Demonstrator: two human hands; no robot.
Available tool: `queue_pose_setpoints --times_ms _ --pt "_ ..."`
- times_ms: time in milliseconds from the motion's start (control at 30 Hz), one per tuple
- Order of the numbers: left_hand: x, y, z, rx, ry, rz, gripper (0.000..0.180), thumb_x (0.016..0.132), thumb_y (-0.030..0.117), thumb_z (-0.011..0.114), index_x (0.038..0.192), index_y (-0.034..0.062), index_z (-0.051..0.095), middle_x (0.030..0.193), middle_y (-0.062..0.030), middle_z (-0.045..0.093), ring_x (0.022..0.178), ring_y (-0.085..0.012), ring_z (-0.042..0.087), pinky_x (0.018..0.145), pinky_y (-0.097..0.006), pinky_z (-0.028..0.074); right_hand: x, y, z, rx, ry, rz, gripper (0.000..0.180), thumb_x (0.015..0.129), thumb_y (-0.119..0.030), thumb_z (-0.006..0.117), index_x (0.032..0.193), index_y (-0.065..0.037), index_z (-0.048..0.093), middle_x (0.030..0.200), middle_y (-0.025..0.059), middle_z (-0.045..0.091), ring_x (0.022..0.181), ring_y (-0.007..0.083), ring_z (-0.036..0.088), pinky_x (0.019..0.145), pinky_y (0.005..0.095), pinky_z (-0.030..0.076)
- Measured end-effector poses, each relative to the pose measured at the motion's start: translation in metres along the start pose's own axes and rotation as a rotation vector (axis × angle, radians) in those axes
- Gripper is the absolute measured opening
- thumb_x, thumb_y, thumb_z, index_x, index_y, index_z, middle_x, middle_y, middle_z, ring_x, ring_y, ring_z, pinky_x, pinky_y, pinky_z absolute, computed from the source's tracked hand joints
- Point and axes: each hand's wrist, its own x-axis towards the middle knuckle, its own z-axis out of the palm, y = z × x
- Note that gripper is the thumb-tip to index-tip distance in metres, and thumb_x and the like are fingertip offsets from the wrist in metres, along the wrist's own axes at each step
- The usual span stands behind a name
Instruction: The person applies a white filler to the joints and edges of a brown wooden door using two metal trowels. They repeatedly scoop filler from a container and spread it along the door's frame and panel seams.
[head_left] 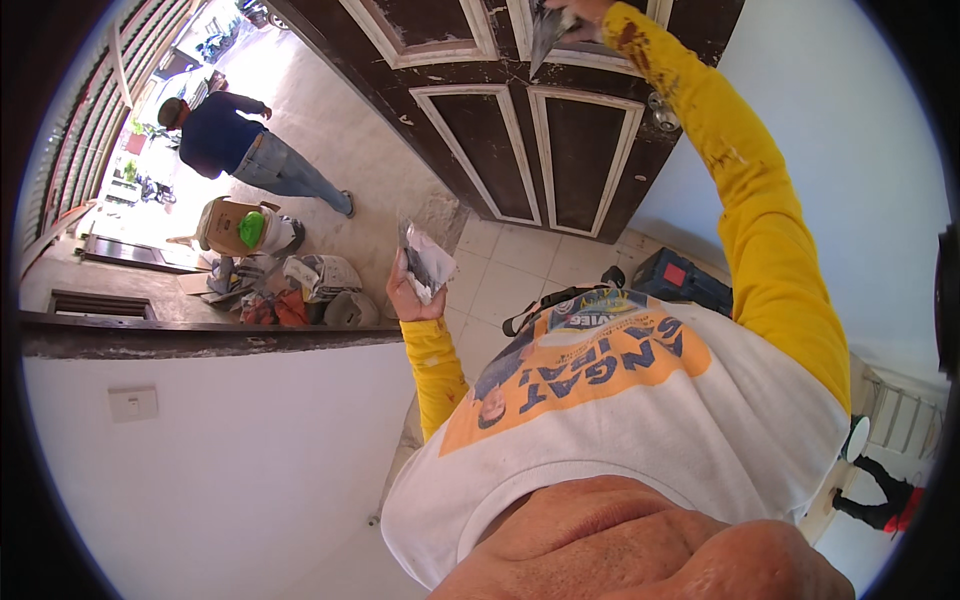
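Note:
My right hand (582,12), in a stained yellow sleeve, is raised to the upper part of a dark brown panelled door (520,105). Its fingers grip a putty knife (546,42), whose grey blade is at the door's moulding; whether it touches cannot be made out. Whitish filler lines the frames of the door panels. Lower down, my left hand (404,294) is closed around a flat grey piece smeared with white putty (430,262), held away from the door. Part of that piece hides the fingers' far side.
A round door knob (662,112) sits at the door's edge. Behind the door stands a dark toolbox (680,278). Sacks (320,275) and a cardboard box (228,226) lie outside beyond a low wall edge (200,338). Another person (240,145) is out there; another's legs (880,495) show at right.

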Motion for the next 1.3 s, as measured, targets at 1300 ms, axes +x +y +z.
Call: queue_pose_setpoints --times_ms 1300 --pt "0.000 -0.030 0.035 0.164 -0.041 -0.083 0.026 0.098 0.026 0.052 0.110 0.0060 0.062 0.100 -0.0065 0.068 0.086 -0.0206 0.067 0.072 -0.034 0.058 -0.024 0.021 -0.005 -0.140 -0.102 -0.045 0.020 0.086 -0.022 0.062 0.100 -0.008 0.063 0.095 0.0103 0.064 0.087 0.0201 0.066 0.074 0.0321 0.059"
